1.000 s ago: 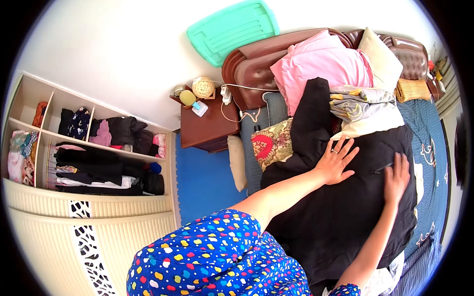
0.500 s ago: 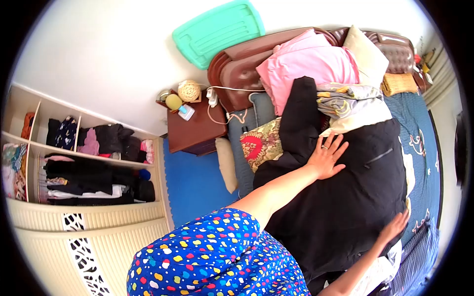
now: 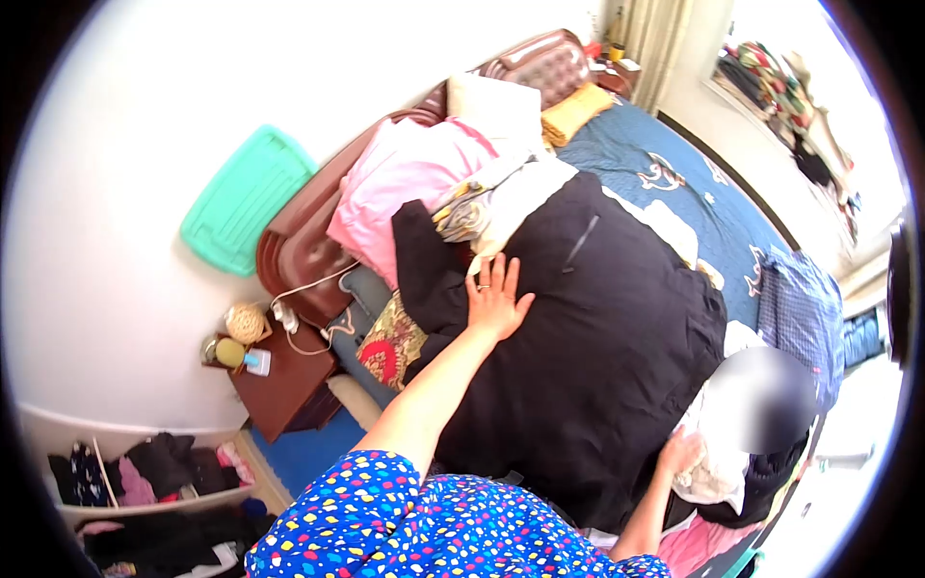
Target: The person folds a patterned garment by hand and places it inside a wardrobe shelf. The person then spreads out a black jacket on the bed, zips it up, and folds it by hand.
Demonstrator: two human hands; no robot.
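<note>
A large black garment (image 3: 578,356) lies spread over the bed, a short grey strip showing near its upper part. My left hand (image 3: 496,297) rests flat on its upper left part, fingers spread, with a ring on one finger. At the garment's lower right edge is my right hand (image 3: 682,451), its fingers bent against a white cloth (image 3: 718,472); the fingertips are partly hidden. Above my left hand lie a grey and yellow patterned cloth (image 3: 467,210) and a pink folded cloth (image 3: 400,178).
A brown nightstand (image 3: 289,380) stands left of the bed. A green plastic lid (image 3: 246,202) leans on the wall. Blue checked fabric (image 3: 800,308) lies at the right. An open wardrobe (image 3: 183,501) with clothes is at the lower left. Part of the right side is blurred.
The view has turned to the right. My right hand has moved from the black garment down to the white cloth at its lower right edge. My left hand stays flat on the garment.
</note>
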